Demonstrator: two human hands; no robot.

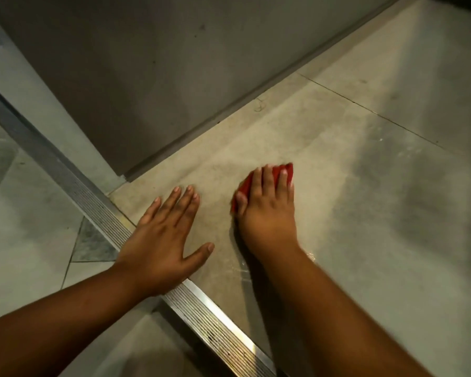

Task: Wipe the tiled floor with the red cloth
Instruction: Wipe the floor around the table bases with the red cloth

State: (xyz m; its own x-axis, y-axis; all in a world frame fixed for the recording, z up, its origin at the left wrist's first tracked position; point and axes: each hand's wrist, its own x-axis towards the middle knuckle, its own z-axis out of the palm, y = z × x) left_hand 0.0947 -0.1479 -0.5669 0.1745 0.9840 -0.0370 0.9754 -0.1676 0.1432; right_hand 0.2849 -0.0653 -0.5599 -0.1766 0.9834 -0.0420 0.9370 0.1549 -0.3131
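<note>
My right hand (267, 213) presses a folded red cloth (276, 172) flat against the tiled floor (351, 186). Only the cloth's far edge and left side show past my fingers. My left hand (163, 240) lies flat on the floor to the left of it, fingers spread, holding nothing, its heel on the metal strip. A wet, shiny smear shows on the tile beside my right wrist.
A ribbed metal threshold strip (201, 319) runs diagonally from upper left to lower right under my left wrist. A grey wall (147, 77) with a skirting edge (229, 107) bounds the floor at the back. Beyond the strip lie paler tiles (25, 227).
</note>
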